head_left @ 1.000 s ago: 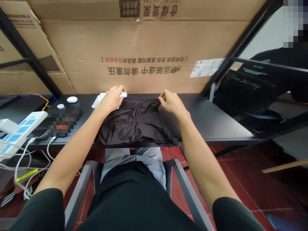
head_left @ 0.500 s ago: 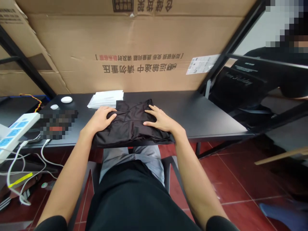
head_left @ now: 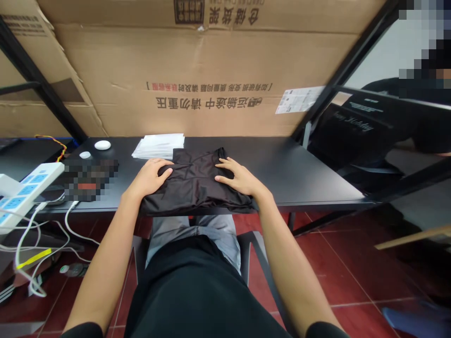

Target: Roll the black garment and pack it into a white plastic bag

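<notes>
Where the view is widest, a cardboard box (head_left: 211, 70) fills the 12 o'clock field, printed with inverted text and bearing a white label (head_left: 299, 99) toward 2 o'clock.

Black table (head_left: 303, 173): runs across the middle from 9 to 3 o'clock, its front edge nearest the person.

Black metal frame (head_left: 352, 61): slants up at 1 to 2 o'clock; another bar crosses at 10 o'clock.

Another person, in black clothing (head_left: 398, 103): at 2 to 3 o'clock, beyond the frame.

Folded black garment (head_left: 193, 180): lies on the table at centre, its near edge reaching the table's front edge.

Left hand (head_left: 150, 176): flat, palm down, fingers spread narrowly, resting on the garment's 9 o'clock side; holds nothing.

Right hand (head_left: 237, 176): flat, palm down, fingers fanned wide, resting on the garment's 3 o'clock side; holds nothing.

White power strip (head_left: 24, 192): at 9 o'clock, hanging off the table's end, white cables trailing below.

Stack of white folded sheets (head_left: 158, 145): at 11 o'clock of the garment, touching its far corner.

White oval object (head_left: 102, 145): at 10 o'clock; a smaller white one (head_left: 85, 155) just beside it.
</notes>
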`<state>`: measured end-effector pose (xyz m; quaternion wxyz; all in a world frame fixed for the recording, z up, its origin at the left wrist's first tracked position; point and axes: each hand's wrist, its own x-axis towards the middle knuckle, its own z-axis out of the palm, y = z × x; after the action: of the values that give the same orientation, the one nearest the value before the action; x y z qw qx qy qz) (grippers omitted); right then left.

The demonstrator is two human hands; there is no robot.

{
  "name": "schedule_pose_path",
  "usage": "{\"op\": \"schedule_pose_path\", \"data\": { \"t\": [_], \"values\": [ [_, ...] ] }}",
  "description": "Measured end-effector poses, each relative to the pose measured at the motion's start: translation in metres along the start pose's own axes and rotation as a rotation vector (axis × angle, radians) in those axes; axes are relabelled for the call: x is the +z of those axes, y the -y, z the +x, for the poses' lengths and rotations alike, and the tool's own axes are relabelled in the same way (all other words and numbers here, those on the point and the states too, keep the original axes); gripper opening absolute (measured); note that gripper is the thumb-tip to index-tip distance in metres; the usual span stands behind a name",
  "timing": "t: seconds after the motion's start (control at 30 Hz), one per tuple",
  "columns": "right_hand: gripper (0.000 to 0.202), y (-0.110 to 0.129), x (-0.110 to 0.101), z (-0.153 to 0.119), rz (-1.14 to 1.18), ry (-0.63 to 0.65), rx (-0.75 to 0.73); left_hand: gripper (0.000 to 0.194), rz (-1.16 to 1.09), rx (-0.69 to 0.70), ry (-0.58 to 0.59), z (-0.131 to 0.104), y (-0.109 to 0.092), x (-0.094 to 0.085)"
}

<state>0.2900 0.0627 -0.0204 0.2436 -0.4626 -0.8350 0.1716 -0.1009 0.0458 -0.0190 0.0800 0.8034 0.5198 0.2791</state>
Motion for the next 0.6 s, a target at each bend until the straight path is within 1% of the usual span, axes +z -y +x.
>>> {"op": "schedule_pose_path", "data": {
  "t": [0.1, 0.27, 0.6],
  "values": [
    [0.059, -0.0008, 0.0003, -0.0003, 0.001, -0.014, -0.012, 0.039, 0.0, -0.001, -0.005, 0.0, 0.0008, 0.0],
    [0.05, -0.0034, 0.0018, 0.0002, 0.006, -0.04, -0.028, 0.039, -0.013, 0.001, -0.003, -0.0001, 0.0008, -0.0005],
    [0.049, -0.0052, 0.0021, 0.0012, 0.003, -0.048, -0.044, 0.037, -0.012, -0.007, 0.002, 0.0012, 0.0007, -0.0012]
  ]
}}
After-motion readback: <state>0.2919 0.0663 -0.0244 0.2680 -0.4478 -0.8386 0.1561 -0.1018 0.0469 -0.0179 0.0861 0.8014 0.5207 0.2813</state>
